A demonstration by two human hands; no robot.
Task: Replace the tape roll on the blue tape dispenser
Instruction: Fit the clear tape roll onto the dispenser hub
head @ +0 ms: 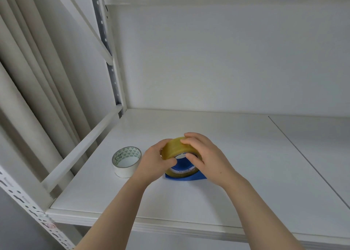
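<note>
A blue tape dispenser (184, 177) rests on the white shelf (246, 174), mostly hidden by a yellowish tape roll (175, 149) standing on edge in it. My left hand (154, 163) grips the roll's left side. From the right, my right hand (205, 157) holds the top and face of the roll, fingers over its core. A thin, nearly used-up roll (126, 161) with a white core and green-printed lining lies flat on the shelf just left of my left hand.
The shelf's back panel (227, 60) rises behind the dispenser. A slanted white rail (83, 145) and perforated metal upright (111, 64) bound the left side. A seam (303, 155) splits the shelf board on the right. Curtains (28, 79) hang at far left.
</note>
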